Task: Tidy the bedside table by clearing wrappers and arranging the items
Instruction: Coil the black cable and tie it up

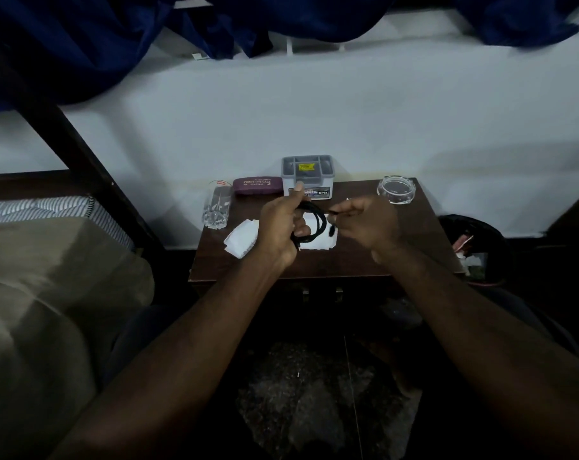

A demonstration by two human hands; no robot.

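Two hands coiling black cable point(322, 220): left hand point(278, 224) grips loops, right hand point(364, 222) pinches loose end; keep loops even, tight.

A blue curtain point(65, 44) hangs above the white wall point(314, 111), with striped bedding point(49, 210) at left.

Coiled black cable point(323, 222) hangs above white wrappers point(241, 239) on the bedside table point(397, 247).

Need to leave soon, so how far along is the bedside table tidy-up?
Looks done: glasses case and grey box lined up at the back. In hand: left hand holds the looped black cable, right hand pinches its end. Left: white wrappers on the table.
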